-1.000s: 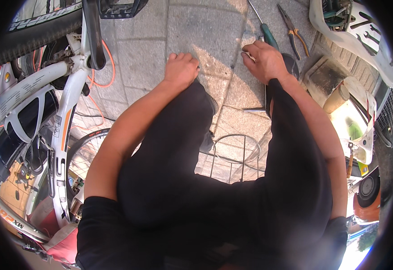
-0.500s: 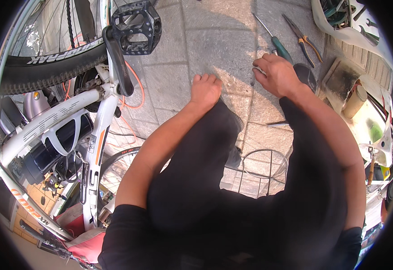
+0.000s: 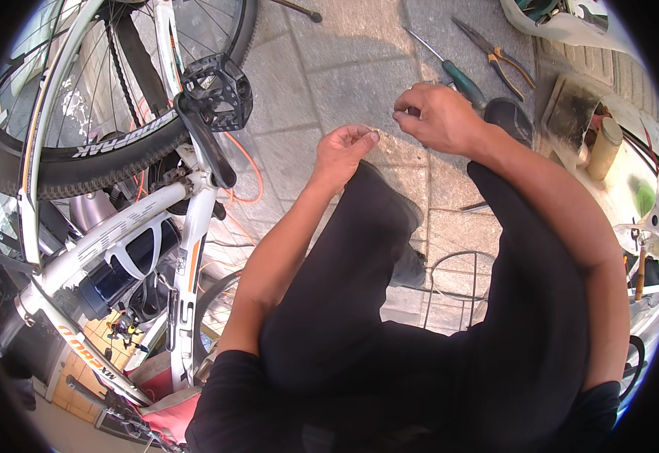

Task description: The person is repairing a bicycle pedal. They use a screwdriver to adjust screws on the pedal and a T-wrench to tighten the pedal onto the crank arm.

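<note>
My left hand (image 3: 342,156) is above my left knee, thumb and fingertips pressed together. If anything is in that pinch, it is too small to make out. Level with it and a short way to the right, my right hand (image 3: 441,119) is closed, fingers curled toward the thumb; what they hold, if anything, is hidden. Just beyond my right hand, a screwdriver (image 3: 462,81) with a green handle lies on the paving. Long-nose pliers (image 3: 497,57) with black and orange handles rest beside it, jaws pointing away from me.
On my left stands a white bicycle frame (image 3: 193,260) with a black pedal (image 3: 220,92), a knobby tyre (image 3: 110,170) and a bottle (image 3: 129,264) in its cage. An orange cord (image 3: 252,170) loops over the paving. To the right are a jar (image 3: 605,149) and a white tool container (image 3: 571,29).
Both hands have come closer together, the right one moving left. My left hand has turned so its thumb and fingertips show pinched. The view has shifted, showing more of the wheel.
</note>
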Demonstrator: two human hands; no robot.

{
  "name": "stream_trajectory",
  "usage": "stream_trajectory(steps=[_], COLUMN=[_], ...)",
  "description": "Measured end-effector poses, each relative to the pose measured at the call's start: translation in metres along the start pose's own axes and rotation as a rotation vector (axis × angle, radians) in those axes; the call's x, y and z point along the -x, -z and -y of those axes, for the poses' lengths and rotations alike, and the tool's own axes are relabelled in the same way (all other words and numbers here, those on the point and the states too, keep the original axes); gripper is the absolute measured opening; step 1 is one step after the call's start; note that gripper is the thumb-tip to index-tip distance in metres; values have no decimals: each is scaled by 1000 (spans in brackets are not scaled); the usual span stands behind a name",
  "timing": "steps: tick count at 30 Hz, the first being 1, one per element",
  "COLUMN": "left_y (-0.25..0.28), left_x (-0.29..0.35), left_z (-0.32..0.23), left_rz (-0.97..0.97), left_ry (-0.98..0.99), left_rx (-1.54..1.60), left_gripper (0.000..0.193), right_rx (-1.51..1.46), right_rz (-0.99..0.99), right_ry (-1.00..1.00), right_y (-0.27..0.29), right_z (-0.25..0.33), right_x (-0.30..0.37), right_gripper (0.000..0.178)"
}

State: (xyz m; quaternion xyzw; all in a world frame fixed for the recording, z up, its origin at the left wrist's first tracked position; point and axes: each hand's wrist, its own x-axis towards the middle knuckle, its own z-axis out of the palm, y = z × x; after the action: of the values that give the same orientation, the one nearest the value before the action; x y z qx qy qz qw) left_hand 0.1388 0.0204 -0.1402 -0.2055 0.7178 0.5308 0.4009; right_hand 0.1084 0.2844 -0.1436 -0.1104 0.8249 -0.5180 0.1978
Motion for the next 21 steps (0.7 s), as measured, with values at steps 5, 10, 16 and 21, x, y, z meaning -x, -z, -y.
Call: stream_trajectory(steps=[5,10,16,21], left_y=[-6,-4,-2,-2], left_x=[20,33,38,38], left_z=[-65,-89,-86,-85], left_rz=[139,197,179,190], left_ry=[-160,-246,-235,-240], left_rx=[662,702,747,757], left_gripper=[13,11,9,8], right_rx=[-520,-745,-831,-710], right_rz=[97,114,126,128], right_ry=[-183,-152,-138,-153], right_y=[6,20,29,33], right_z=[31,55,66,72], right_x=[-18,-25,-24,-28], right_gripper=[24,18,17,18])
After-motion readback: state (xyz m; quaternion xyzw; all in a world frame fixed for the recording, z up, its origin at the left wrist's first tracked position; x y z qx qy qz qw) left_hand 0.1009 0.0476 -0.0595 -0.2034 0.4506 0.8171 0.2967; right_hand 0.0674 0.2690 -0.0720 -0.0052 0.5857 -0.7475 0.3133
